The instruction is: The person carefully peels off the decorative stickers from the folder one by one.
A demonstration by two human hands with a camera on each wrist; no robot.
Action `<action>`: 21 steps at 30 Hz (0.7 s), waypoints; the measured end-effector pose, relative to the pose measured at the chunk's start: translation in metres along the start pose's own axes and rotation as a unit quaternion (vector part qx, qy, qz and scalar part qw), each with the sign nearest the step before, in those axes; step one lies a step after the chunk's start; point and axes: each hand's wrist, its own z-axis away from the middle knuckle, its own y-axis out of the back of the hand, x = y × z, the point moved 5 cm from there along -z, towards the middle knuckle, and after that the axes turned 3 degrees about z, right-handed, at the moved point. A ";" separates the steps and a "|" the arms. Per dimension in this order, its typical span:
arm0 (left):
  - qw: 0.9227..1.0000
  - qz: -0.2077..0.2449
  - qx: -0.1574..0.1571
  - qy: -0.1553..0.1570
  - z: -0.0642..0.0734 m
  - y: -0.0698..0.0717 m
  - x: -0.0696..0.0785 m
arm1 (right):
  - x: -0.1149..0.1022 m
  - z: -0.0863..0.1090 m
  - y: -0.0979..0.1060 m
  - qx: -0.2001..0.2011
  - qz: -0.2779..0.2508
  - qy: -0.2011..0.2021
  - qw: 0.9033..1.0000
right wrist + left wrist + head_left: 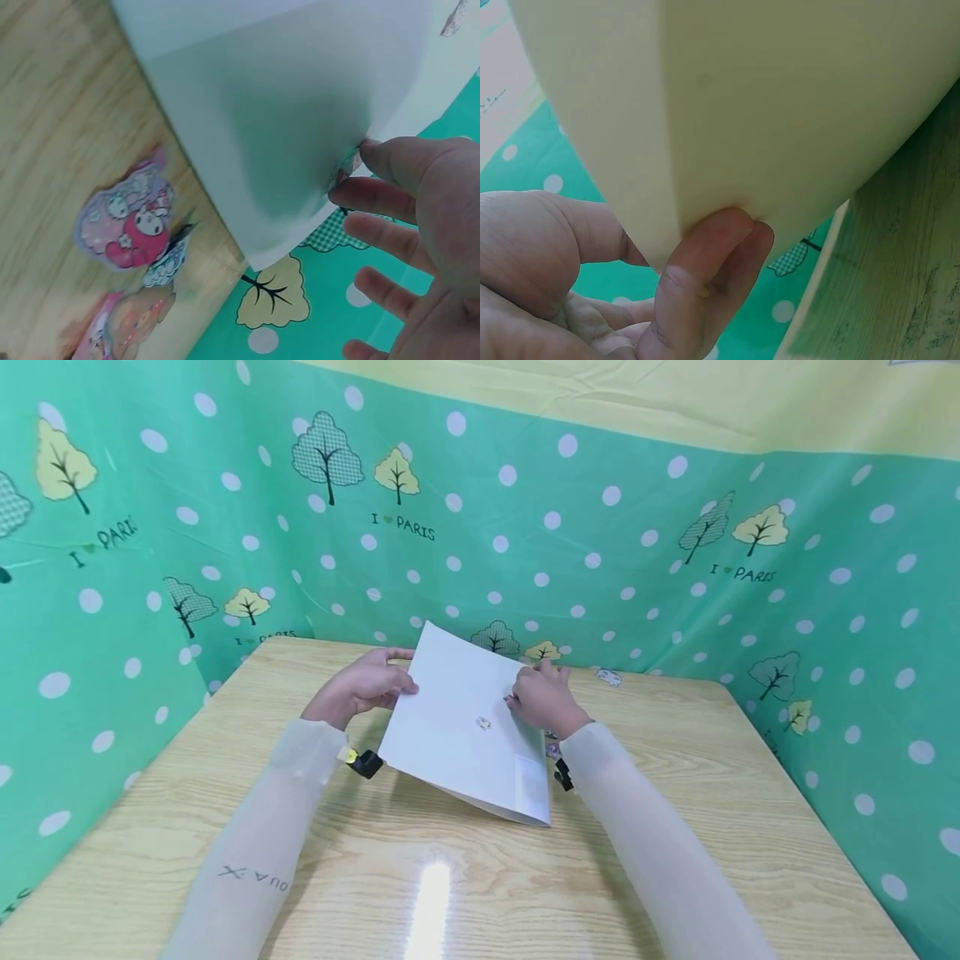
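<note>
A white paper folder (457, 718) is held tilted above the table, with a small sticker (483, 723) on its face and a paler rectangle near its lower right corner. My left hand (375, 681) grips the folder's left edge; in the left wrist view the thumb lies on one side and curled fingers (705, 255) on the other. At the opposite edge, my right hand (546, 697) pinches a small sticker (345, 168) between thumb and index finger, right against the white surface. Its other fingers (390, 240) are spread apart.
Pink cartoon stickers (131, 217) lie on the wooden table (675, 793) beside the folder's right edge. Another sticker (608, 677) is near the table's back edge. A green dotted curtain (600, 552) hangs behind and along both sides.
</note>
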 end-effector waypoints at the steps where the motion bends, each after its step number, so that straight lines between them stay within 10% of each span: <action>1: 1.000 -0.001 -0.001 -0.002 0.000 0.000 0.000 | -0.001 0.000 0.001 -0.002 -0.001 -0.002 1.000; 21: 1.000 -0.002 0.002 0.001 0.000 0.002 -0.001 | 0.009 0.003 0.007 0.027 -0.053 -0.036 0.998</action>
